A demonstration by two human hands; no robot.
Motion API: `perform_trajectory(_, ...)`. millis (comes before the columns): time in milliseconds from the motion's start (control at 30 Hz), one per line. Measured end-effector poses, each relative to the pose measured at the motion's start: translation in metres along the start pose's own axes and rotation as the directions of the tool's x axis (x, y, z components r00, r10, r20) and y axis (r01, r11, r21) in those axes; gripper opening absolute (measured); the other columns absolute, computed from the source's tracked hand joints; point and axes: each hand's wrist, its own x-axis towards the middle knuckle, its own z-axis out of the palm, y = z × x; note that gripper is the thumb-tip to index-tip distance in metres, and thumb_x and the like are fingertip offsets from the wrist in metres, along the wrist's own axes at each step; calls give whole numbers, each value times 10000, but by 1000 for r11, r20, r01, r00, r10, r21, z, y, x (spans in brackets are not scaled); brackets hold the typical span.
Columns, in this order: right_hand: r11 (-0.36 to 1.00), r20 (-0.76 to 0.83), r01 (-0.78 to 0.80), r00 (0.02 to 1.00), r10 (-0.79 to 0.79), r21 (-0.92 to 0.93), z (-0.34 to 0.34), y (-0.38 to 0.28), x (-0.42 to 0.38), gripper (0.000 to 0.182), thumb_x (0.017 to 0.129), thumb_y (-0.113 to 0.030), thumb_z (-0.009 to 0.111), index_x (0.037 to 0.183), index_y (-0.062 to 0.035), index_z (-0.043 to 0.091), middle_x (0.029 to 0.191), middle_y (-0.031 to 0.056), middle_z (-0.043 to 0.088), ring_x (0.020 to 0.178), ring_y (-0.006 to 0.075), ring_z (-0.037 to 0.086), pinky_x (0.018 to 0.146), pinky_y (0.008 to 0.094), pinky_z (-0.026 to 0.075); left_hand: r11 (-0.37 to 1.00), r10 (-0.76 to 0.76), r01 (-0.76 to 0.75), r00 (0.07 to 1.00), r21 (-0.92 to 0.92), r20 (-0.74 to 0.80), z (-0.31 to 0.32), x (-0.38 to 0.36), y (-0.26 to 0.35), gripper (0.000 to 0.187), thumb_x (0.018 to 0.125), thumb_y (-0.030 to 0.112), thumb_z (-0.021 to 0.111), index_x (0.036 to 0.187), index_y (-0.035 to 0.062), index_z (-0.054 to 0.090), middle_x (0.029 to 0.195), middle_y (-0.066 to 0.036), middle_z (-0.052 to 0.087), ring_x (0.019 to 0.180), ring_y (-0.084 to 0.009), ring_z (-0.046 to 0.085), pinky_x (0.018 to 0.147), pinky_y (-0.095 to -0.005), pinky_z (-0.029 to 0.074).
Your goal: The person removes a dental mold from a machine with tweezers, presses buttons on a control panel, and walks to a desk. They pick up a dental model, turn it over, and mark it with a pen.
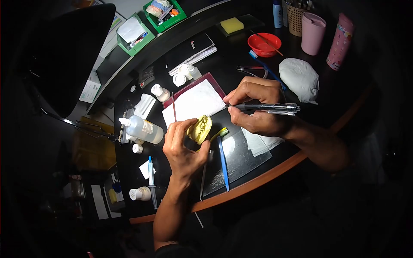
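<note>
My left hand (183, 148) grips a yellow dental cast (200, 130) between thumb and fingers, its row of teeth turned toward the right. A black pen (264, 107) with a clear end is pinched in my right hand (260, 105), its tip pointing left. The pen and the cast are apart. Behind the cast lies a white paper sheet (195, 101) on a dark red tray (213, 80). Below my hands a glass plate (241, 161) carries a blue-handled tool (223, 165). The bristles of a yellow toothbrush (223, 131) show beside the cast.
A clear squeeze bottle (146, 130), a small white bottle (160, 92) and a syringe (151, 180) are on the left. A red bowl (264, 44), a white wrapped lump (300, 79) and a pink cup (313, 34) stand at the back right. Green bins (135, 36) sit on the shelf.
</note>
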Motion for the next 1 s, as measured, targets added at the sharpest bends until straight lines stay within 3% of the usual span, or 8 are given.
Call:
perform_trajectory(200, 999, 28, 12, 1000, -11, -39, 0, -3, -1, 128, 761, -15, 796, 834, 1, 693, 787, 111, 704, 677, 188, 731, 594, 304, 558, 992, -57, 55, 998, -115, -11, 2, -1, -3, 468, 656, 34, 790, 1116, -23, 723, 1008, -150, 723, 907, -265, 729, 828, -349, 587)
perform_trajectory(600, 999, 50, -14, 999, 15, -35, 3, -5, -1, 130, 763, -12, 794, 845, 0, 694, 780, 112, 697, 664, 194, 722, 570, 310, 544, 995, -33, 34, 999, -93, 17, -3, 1, 5, 517, 644, 34, 830, 1143, -47, 722, 1048, -158, 735, 968, -257, 744, 879, -356, 597)
perform_trajectory(1000, 998, 50, -4, 999, 7, -55, 3, -8, -1, 132, 774, -10, 791, 867, 12, 700, 793, 116, 707, 679, 195, 731, 595, 303, 575, 987, -9, 9, 1000, -159, -2, -1, 1, 15, 549, 647, 19, 821, 1187, -19, 735, 1056, -153, 725, 933, -268, 739, 827, -355, 598)
